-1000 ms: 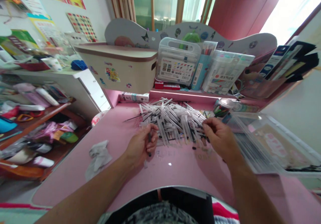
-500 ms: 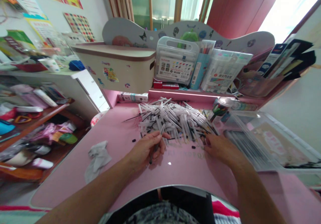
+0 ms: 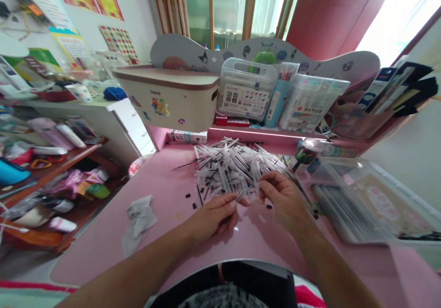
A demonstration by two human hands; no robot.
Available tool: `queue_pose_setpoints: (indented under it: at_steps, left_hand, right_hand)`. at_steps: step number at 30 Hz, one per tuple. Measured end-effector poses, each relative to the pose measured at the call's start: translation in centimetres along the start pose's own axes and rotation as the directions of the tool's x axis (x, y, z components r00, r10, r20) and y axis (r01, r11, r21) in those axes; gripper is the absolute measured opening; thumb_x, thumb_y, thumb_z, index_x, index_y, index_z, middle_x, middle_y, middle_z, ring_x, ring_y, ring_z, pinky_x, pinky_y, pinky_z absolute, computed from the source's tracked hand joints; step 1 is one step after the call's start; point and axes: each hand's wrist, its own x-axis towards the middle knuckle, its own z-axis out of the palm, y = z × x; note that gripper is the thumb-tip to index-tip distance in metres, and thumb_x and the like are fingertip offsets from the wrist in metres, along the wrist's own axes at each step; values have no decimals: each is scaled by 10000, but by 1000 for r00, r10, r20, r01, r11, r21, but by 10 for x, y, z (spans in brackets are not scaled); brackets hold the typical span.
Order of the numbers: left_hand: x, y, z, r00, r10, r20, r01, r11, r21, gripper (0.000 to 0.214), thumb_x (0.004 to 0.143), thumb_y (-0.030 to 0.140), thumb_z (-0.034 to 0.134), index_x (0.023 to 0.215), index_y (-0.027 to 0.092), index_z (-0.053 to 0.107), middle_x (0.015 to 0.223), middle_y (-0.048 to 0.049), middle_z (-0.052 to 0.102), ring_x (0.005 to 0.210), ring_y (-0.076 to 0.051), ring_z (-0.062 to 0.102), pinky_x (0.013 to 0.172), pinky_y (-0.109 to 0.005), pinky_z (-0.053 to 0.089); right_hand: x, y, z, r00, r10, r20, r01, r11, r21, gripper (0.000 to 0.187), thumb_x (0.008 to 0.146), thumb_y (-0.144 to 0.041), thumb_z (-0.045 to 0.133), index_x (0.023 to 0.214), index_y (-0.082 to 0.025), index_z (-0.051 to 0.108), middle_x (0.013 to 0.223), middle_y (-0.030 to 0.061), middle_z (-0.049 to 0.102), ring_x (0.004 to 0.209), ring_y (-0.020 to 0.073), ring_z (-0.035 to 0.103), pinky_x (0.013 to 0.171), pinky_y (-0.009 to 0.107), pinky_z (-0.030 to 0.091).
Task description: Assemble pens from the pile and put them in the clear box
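A thin pen [image 3: 241,195] sticks up out of my left hand [image 3: 217,213], its pale end between thumb and forefinger. To the right, my right hand [image 3: 280,197] is closed in a pinch close to that end; a small pale piece may be at its fingertips, too blurred to name. Just beyond both hands spreads a heap of white pen tubes [image 3: 237,158] mixed with thin black sticks. Small black caps [image 3: 188,196] lie at the heap's left edge, and another black cap [image 3: 269,206] is below my right hand.
On the right stands a clear plastic box [image 3: 347,223] holding a row of dark pens, beside its transparent lid [image 3: 409,197]. A crumpled tissue [image 3: 141,218] lies at left. Behind the heap are a can of pens [image 3: 308,149] and a shelf with a beige bin [image 3: 172,99] and marker cases [image 3: 246,89].
My right hand has come left from the heap's right edge to beside my left hand. My left hand has shifted slightly right and down with the pen. The camera view has tilted slightly.
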Motion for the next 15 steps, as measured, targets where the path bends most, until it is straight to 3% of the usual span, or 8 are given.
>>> queue_pose_setpoints:
  at_steps: [6, 11, 15]
  left_hand:
    - [-3, -3, 5, 999, -34, 19, 34, 999, -26, 291, 919, 395, 541, 1092, 174, 616, 515, 83, 388, 392, -71, 272, 414, -209, 174]
    - [-3, -9, 3, 1000, -12, 8, 12, 999, 31, 318, 914, 411, 562, 1104, 166, 633, 527, 75, 396, 436, -77, 313, 449, -207, 215]
    - [-2, -13, 2, 1000, -14, 6, 14, 998, 56, 366, 902, 441, 577, 1142, 168, 629, 555, 78, 390, 452, -78, 315, 451, -204, 217]
  right_hand:
    - [-4, 10, 13, 1000, 8, 0, -8, 999, -32, 211, 809, -379, 650, 880, -190, 590, 615, -36, 555, 561, 120, 534, 571, 252, 438]
    - [-4, 15, 9, 993, 2, 115, 8, 996, -87, 188, 817, -348, 653, 883, -183, 594, 645, -44, 521, 556, 98, 496, 548, 230, 396]
    - [-6, 18, 8, 978, 69, 198, -56, 996, -72, 208, 868, -394, 606, 871, -195, 547, 582, -75, 436, 475, 74, 379, 454, 207, 283]
